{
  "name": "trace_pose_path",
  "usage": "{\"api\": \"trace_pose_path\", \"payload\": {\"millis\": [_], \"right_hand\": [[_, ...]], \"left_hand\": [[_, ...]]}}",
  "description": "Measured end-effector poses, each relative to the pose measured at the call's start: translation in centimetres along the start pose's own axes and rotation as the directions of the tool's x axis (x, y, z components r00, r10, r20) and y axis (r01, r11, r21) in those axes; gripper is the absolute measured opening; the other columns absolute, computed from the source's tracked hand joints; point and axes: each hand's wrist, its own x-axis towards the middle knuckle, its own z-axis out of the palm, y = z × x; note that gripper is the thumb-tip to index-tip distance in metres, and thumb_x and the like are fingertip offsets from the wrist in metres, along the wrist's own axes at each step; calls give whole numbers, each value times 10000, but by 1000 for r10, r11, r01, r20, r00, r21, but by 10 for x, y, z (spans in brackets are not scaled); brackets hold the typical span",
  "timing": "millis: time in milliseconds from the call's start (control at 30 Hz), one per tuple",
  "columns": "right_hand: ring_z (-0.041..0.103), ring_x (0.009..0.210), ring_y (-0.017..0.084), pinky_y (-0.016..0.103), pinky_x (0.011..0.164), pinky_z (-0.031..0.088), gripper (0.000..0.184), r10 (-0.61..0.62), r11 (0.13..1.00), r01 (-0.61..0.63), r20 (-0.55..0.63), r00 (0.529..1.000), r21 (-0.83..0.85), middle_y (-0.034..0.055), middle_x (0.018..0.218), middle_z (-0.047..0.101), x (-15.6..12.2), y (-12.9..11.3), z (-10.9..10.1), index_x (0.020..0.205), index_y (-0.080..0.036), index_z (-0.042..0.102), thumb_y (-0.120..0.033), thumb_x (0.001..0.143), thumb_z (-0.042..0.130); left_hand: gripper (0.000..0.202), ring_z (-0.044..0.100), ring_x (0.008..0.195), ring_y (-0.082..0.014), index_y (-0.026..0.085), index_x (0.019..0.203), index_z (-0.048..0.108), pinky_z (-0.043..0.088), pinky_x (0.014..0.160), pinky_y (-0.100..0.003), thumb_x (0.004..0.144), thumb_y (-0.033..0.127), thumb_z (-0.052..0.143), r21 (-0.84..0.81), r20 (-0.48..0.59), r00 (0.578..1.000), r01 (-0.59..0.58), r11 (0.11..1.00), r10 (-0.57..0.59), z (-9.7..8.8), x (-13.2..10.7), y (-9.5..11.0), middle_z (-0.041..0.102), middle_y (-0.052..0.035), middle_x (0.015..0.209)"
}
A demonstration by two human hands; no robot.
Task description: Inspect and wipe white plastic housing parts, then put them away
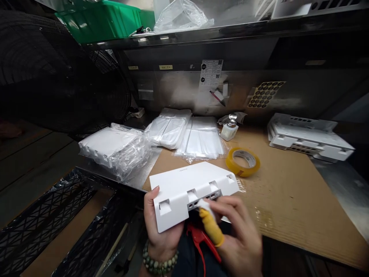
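My left hand (161, 227), with a beaded bracelet at the wrist, grips the left end of a white plastic housing (178, 184), thumb on top and palm beneath. The housing is tilted, with its row of port openings facing me. My right hand (236, 227) wears a yellow finger cot (211, 227) on the thumb. Between that thumb and the fingers it pinches a small white wipe (205, 204) against the ports. Below the housing, in front of my lap, is a red tool (203, 242), partly hidden by my hands.
Tape roll (243, 162), pump bottle (230, 127) and stacks of clear bags (198, 138) lie on the cardboard-covered bench (291, 192). Bagged white housings (115, 148) sit left, stacked bare ones (308, 136) right. A shelf above holds a green bin (106, 23). A black fan (63, 73) stands left.
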Motion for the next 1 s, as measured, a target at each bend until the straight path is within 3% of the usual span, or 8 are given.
{"api": "trace_pose_path", "payload": {"millis": [67,133,267,433,567,700,900,1000], "right_hand": [[621,699,118,216,593,528,173,-61,998,61,24,998,15,35,882,611,6,-9,13,1054,-172,736,-115,893,706],[632,704,119,217,602,539,148,-88,996,88,33,996,2,44,881,626,7,-11,20,1038,-154,735,-115,899,700],[615,714,104,205,627,536,147,-19,1000,19,9,1000,-14,40,892,607,6,-6,19,1026,-156,736,-87,906,685],[615,723,102,201,634,529,164,-59,998,60,51,997,-4,27,885,602,5,-5,15,1048,-162,725,-94,902,695],[624,777,106,196,674,527,157,-20,998,22,42,999,-65,39,931,609,3,-2,14,1052,-171,723,-99,920,680],[625,779,100,187,686,527,194,-79,994,86,108,991,-60,28,937,609,2,1,13,1094,-177,711,-103,915,688],[602,826,127,212,673,501,223,34,998,-35,-18,999,-50,29,972,598,7,10,0,1083,-227,724,-113,891,716],[604,776,127,223,638,500,230,17,1000,-18,24,1000,9,27,949,590,6,-2,-3,1093,-236,733,-118,898,701]], "left_hand": [[250,741,748,-213,239,942,719,629,645,-275,742,380,772,46,46,977,-213,976,211,-9,-1,-8,795,-30,886],[296,745,741,-215,265,942,710,635,655,-281,693,365,834,60,105,936,-343,937,336,-18,0,-12,802,-24,914],[247,759,773,-246,236,922,715,643,653,-304,808,452,748,63,186,961,-220,974,205,-25,2,-13,799,-67,923],[411,741,766,-230,288,972,694,638,675,-311,634,416,891,90,208,909,-387,918,362,-31,3,-18,799,-16,949],[406,714,785,-240,280,933,636,624,662,-322,636,443,860,56,107,984,-145,988,139,-23,2,-16,777,-12,913],[246,696,824,-227,249,908,631,608,721,-311,787,447,711,21,45,998,49,999,-49,-9,0,-7,757,-31,892],[204,715,854,-243,237,929,681,610,701,-323,810,401,658,-15,53,994,102,995,-101,-7,3,-2,771,-43,903],[220,716,837,-236,231,915,693,611,712,-312,778,404,704,3,70,996,51,999,-51,-10,3,-5,780,-44,912]]}}
